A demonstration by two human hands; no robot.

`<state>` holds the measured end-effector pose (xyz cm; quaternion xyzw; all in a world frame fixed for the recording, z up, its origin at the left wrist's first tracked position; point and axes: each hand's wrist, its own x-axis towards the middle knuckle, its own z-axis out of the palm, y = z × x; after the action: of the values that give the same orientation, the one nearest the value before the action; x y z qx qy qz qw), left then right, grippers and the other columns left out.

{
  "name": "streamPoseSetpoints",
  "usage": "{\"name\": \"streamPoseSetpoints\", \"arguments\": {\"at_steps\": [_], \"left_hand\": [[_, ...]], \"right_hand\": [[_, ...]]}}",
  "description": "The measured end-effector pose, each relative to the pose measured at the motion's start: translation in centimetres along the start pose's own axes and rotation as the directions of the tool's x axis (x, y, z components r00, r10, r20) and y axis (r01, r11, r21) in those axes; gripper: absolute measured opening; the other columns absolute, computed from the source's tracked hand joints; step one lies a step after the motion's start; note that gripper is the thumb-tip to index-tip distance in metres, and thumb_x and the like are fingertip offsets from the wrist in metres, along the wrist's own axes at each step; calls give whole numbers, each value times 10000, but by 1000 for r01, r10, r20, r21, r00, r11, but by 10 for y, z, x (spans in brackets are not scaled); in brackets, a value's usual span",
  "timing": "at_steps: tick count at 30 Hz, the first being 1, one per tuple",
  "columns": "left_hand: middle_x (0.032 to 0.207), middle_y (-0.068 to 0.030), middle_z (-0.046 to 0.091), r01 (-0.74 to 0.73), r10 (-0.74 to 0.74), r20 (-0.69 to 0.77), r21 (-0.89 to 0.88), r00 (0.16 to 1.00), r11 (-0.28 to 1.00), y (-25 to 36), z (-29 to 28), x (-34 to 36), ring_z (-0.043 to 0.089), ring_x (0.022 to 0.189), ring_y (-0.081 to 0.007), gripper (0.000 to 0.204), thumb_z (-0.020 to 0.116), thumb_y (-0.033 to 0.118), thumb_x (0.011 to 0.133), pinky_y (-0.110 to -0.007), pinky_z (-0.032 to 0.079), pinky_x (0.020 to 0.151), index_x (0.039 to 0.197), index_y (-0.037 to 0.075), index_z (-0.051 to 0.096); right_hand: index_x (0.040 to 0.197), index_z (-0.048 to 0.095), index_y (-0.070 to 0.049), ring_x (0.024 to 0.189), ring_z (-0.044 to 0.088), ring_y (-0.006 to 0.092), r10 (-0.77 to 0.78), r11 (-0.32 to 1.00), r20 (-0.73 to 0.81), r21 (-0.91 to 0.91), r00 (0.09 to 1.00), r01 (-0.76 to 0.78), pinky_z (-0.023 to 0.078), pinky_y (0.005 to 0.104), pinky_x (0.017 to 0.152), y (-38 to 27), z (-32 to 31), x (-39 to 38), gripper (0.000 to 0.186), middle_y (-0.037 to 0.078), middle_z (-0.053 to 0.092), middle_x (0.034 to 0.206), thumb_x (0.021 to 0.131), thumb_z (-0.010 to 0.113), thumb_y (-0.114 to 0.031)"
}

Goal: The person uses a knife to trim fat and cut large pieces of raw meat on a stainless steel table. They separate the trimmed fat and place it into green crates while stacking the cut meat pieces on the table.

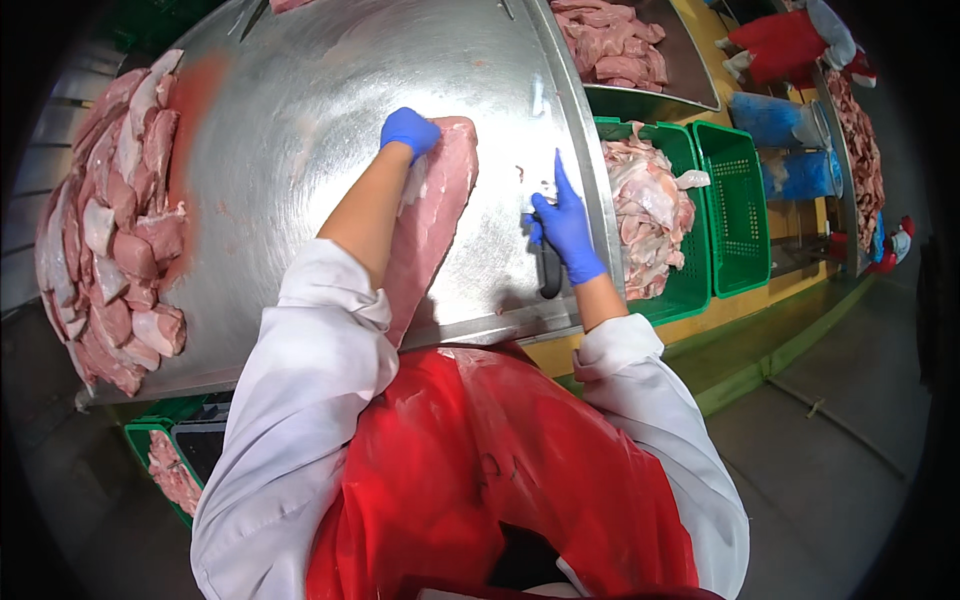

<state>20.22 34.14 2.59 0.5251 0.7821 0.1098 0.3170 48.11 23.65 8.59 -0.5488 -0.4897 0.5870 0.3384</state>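
A long pale-pink loin of meat (435,215) lies lengthwise on the metal table in front of me, its near end at the table's front edge. My left hand (410,132), in a blue glove, is closed on the loin's far end. To the right of the meat and apart from it, my blue-gloved right hand (568,235) grips a black-handled knife (549,272), index finger stretched forward. The knife's blade is hard to make out against the shiny metal. Small scraps lie beside this hand.
Many meat pieces (125,230) are heaped at the left of the metal table (290,130). Beyond its raised right edge stand a green crate (700,240) of trimmings, another green crate (735,215), and a metal tub (700,75) of meat. Another person (785,45) is at far right.
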Motion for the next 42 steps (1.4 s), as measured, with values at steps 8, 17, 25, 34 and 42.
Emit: {"name": "streamPoseSetpoints", "arguments": {"at_steps": [8,17,25,34,42], "left_hand": [[787,-153,710,-285,289,38,-88,957,955,-48,11,18,666,687,-223,240,626,153,849,-331,518,666,785,-59,717],[721,-128,705,-187,214,29,-378,976,907,-33,2,2,649,662,-196,294,593,167,909,-326,497,639,731,-36,709],[784,-176,698,-437,562,-14,613,827,658,-28,-28,5,655,700,-225,215,629,211,860,-321,485,668,847,25,735],[741,-55,666,-113,157,18,-613,987,782,40,-30,-31,585,651,-129,136,659,104,866,-262,465,641,826,-17,708],[773,-59,630,14,117,74,-895,990,446,28,-34,-41,585,666,-127,162,558,102,915,-235,462,593,939,-10,672]], "right_hand": [[1572,228,-275,581,606,131,49,992,241,-126,969,-19,539,297,549,6,88,95,743,85,641,771,934,560,-84],[1570,225,-282,608,633,164,102,983,423,-181,900,-26,547,325,582,18,61,50,711,97,654,773,945,536,-147],[1573,185,-351,543,609,148,88,965,531,-255,843,60,557,301,570,29,56,48,767,92,641,741,932,521,-98],[1566,225,-332,575,641,175,-21,984,425,-151,905,93,558,315,581,19,69,99,753,115,660,748,915,523,-100],[1573,233,-253,536,611,145,32,986,519,-154,854,57,541,296,549,43,47,33,731,91,647,713,919,513,-90]]}}
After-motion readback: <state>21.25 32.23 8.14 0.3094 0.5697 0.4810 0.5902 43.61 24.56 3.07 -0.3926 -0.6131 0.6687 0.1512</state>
